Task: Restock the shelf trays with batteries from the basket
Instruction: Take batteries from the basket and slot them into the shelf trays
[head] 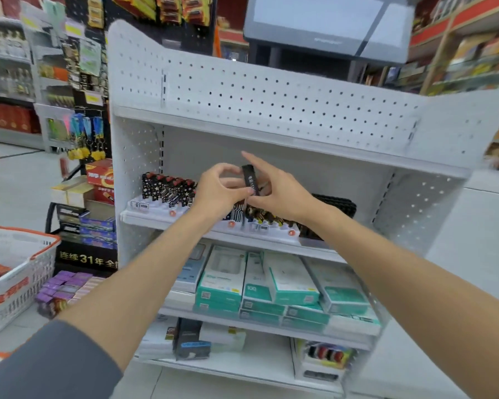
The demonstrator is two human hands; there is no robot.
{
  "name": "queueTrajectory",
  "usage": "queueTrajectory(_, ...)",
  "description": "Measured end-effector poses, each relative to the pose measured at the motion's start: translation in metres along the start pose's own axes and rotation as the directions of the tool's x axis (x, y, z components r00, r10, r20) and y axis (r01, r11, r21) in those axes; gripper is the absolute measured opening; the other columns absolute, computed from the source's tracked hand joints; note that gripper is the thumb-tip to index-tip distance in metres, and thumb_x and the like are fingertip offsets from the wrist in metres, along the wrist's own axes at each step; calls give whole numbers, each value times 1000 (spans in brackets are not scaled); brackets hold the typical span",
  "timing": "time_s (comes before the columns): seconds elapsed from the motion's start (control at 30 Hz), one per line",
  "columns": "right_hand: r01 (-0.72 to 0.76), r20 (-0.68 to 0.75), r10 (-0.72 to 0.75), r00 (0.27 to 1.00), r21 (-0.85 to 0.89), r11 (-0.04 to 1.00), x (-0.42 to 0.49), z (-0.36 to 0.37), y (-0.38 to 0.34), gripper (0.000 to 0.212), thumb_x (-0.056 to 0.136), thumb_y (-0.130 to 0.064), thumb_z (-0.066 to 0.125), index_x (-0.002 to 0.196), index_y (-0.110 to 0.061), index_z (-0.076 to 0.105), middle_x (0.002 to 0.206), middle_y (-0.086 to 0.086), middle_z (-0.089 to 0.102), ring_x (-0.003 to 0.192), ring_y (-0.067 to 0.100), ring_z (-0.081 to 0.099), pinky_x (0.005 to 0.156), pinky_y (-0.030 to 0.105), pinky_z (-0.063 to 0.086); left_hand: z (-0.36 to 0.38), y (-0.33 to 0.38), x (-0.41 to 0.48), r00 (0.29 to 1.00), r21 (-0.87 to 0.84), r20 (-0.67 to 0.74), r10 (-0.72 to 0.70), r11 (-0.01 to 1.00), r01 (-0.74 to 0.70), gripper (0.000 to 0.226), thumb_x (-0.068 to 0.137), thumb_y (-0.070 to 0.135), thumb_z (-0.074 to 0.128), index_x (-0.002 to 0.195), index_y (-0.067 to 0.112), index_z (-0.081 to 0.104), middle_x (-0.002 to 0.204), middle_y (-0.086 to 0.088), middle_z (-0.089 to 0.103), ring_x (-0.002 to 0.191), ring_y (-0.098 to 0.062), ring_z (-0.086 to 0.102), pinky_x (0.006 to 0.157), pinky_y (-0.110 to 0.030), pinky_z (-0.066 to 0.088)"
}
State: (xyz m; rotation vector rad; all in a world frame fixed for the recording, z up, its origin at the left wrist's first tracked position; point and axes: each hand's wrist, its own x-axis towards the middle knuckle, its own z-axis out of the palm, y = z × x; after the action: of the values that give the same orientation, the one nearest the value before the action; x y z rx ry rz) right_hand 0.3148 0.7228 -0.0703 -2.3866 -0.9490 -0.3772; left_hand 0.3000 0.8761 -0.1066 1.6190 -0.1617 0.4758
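A slim black battery item with white print (250, 178) stands upright between my two hands, above the middle tray (267, 234) of the upper shelf. My left hand (218, 190) pinches its lower part with thumb and curled fingers. My right hand (274, 188) holds it from the right, index finger stretched up and away. A white tray on the left (153, 210) carries a row of black patterned pieces (169, 188). More black pieces (333, 204) sit at the right end. The white basket with an orange rim (20, 254) stands at the lower left with red packs inside.
Below the trays, teal and white boxes (271, 286) fill the second shelf, and dark and white packs (190, 338) lie on the bottom one. Purple packs (61, 289) and stacked cartons (98, 203) stand left of the white pegboard unit (242, 90). A grey screen (329, 21) rises behind.
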Motion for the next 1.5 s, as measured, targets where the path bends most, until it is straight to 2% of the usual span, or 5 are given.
queueTrajectory(0.2,-166,-78,163,984,-39,985,-50,-49,45,65,86,-13,66,144,-28,41,105,-4,67,77,8,66,78,21,51,64,1,-6,984,-49,178,-3,999,12,34,81,-3,74,111,8,62,102,-14,73,83,-16,70,80,-30,59)
queueTrajectory(0.5,-440,-323,418,849,5,898,-112,-83,122,58,84,-14,70,134,-26,44,86,10,67,81,23,67,77,33,54,114,-42,-7,992,153,125,1,988,-20,27,77,3,80,97,14,66,100,-9,71,84,-22,69,77,-36,59)
queueTrajectory(0.73,-398,-356,381,853,29,917,-99,-49,120,60,85,-5,61,139,-21,42,93,1,58,76,16,62,64,8,42,113,-49,-8,984,329,173,43,939,-99,29,75,13,83,100,15,68,89,2,70,76,-7,67,65,-10,49)
queueTrajectory(0.93,-374,-380,324,866,-62,925,-88,-35,119,48,84,0,55,130,-13,57,92,3,62,80,19,61,85,29,51,108,-52,-10,982,302,175,74,945,-125,27,76,12,83,98,15,68,88,1,71,78,-9,69,70,-14,54)
queueTrajectory(1.5,-390,-256,366,895,-48,920,-89,-39,111,51,86,-4,63,133,-18,48,77,1,70,70,9,66,77,29,56,105,-51,-10,981,246,172,94,960,-135,21,77,8,81,91,17,68,89,0,71,81,-12,69,78,-21,57)
